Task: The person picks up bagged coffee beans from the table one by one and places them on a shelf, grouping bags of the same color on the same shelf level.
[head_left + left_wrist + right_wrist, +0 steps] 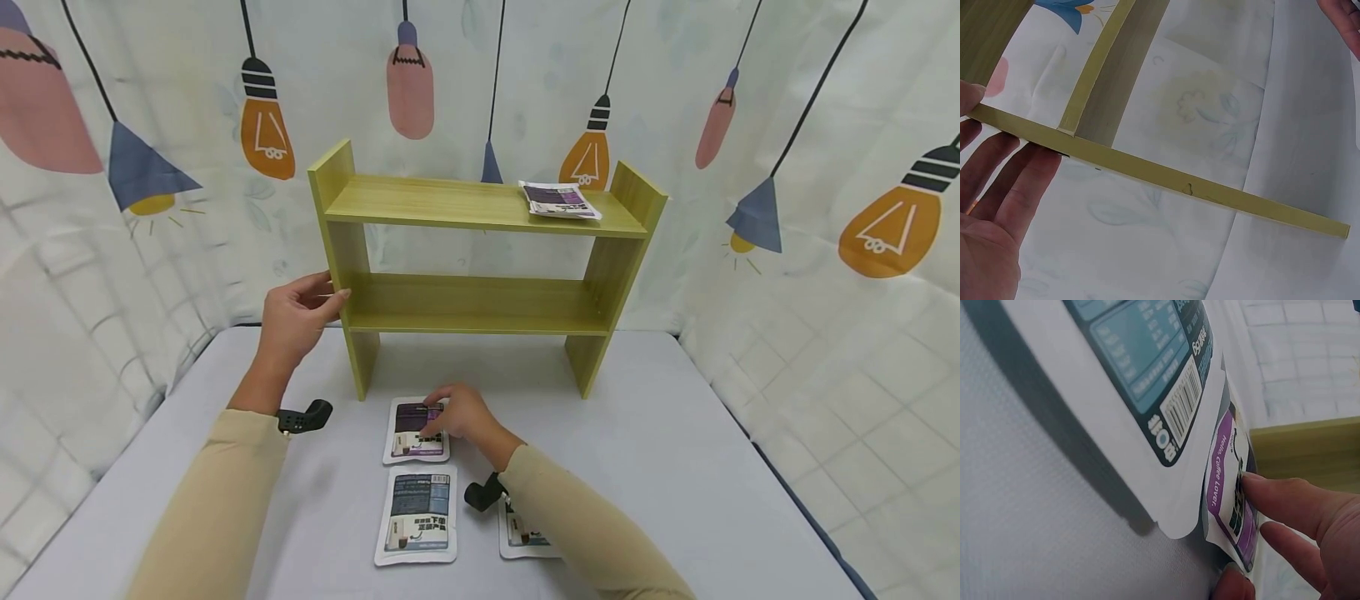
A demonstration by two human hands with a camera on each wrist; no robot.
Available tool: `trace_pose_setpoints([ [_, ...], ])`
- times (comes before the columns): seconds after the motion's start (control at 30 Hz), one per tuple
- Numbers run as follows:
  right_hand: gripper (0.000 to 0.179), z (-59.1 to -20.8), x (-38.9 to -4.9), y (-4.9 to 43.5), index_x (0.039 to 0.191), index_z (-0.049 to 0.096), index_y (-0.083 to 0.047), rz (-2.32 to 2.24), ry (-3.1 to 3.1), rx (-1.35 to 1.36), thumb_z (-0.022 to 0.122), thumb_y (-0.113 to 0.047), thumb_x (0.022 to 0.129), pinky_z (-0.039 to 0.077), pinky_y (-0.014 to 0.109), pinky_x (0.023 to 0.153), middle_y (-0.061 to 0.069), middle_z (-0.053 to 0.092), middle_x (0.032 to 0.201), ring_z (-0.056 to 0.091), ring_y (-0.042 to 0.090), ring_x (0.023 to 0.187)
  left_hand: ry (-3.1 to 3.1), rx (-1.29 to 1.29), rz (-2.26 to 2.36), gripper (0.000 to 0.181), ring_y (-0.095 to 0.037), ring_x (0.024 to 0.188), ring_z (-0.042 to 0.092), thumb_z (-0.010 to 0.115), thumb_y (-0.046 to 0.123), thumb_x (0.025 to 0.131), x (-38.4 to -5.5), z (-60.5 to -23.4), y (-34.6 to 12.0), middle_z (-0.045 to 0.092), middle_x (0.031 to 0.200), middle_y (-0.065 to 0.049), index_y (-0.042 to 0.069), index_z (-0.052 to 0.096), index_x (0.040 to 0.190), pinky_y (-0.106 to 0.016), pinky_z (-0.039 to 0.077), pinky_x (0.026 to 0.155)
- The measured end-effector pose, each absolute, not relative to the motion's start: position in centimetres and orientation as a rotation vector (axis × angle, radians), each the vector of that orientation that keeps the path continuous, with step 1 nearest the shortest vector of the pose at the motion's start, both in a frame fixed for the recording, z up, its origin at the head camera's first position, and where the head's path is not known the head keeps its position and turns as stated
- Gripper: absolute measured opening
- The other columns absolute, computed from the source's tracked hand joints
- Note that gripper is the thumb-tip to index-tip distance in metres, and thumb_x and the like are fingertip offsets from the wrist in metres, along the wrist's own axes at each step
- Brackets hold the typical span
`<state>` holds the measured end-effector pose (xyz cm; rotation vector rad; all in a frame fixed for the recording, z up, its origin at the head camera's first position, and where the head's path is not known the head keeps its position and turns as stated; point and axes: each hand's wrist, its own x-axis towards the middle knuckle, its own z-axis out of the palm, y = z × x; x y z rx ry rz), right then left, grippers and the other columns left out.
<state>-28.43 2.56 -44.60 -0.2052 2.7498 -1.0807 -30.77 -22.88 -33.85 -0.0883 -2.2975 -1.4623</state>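
Head view: the left hand point(295, 317) grips the left side panel of the shelf point(480, 304), thumb on one face and fingers on the other. The right hand point(468, 414) bends over the purple packet point(412, 433), which lies on the white tabletop point(645, 450) near the shelf's feet; its fingertips touch the packet, but I cannot tell whether they pinch it. Principal hazards, as I judge them: the flat, smooth pouch may slip away if the fingertips catch only its thin rim. The blue-grey packet point(417, 515) lies just nearer to me, so a backward drag could run one into the other. The partly covered packet point(521, 533) beneath the right forearm could be swept aside by the sleeve. A hard pull by the left hand might tilt the shelf and slide off the packaging point(561, 200) on its top board.
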Motion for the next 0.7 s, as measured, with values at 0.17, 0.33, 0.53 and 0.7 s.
trace_pose_setpoints([
  [0.17,0.046,-44.64,-28.23,2.41,0.107,0.081,-0.020,-1.078,2.757,-0.197,0.099,-0.019,0.064,0.045,0.050,0.114,0.011,0.061,0.143,0.052,0.035,0.138,-2.301,-0.085,-1.452,0.061,-0.012,0.105,0.070,0.070,0.051,0.093,-30.78,-33.87,-22.89,0.069,0.132,-0.010,0.023,0.060,0.146,-0.011,0.056,0.077],
  [0.33,0.046,-44.71,-28.14,2.34,0.107,0.080,-0.022,-1.081,2.764,-0.209,0.099,-0.019,0.065,0.047,0.049,0.113,0.013,0.061,0.142,0.053,0.035,0.135,-2.311,-0.073,-1.450,0.061,-0.020,0.110,0.070,0.069,0.052,0.094,-30.79,-33.93,-22.90,0.069,0.133,-0.010,0.023,0.059,0.146,-0.012,0.057,0.079],
  [0.53,0.047,-45.03,-28.30,2.22,0.108,0.080,-0.023,-1.106,2.758,-0.224,0.098,-0.018,0.065,0.054,0.047,0.104,0.014,0.062,0.138,0.060,0.030,0.122,-2.318,-0.078,-1.447,0.061,-0.014,0.106,0.070,0.069,0.053,0.093,-30.80,-33.88,-22.95,0.069,0.133,-0.009,0.025,0.059,0.147,-0.013,0.057,0.080],
  [0.7,0.048,-45.05,-28.41,2.28,0.109,0.079,-0.024,-1.114,2.743,-0.228,0.098,-0.018,0.065,0.058,0.040,0.090,0.009,0.068,0.124,0.063,0.023,0.105,-2.314,-0.085,-1.451,0.061,-0.005,0.100,0.069,0.069,0.053,0.093,-30.83,-33.86,-22.97,0.069,0.131,-0.009,0.024,0.059,0.146,-0.012,0.057,0.079],
])
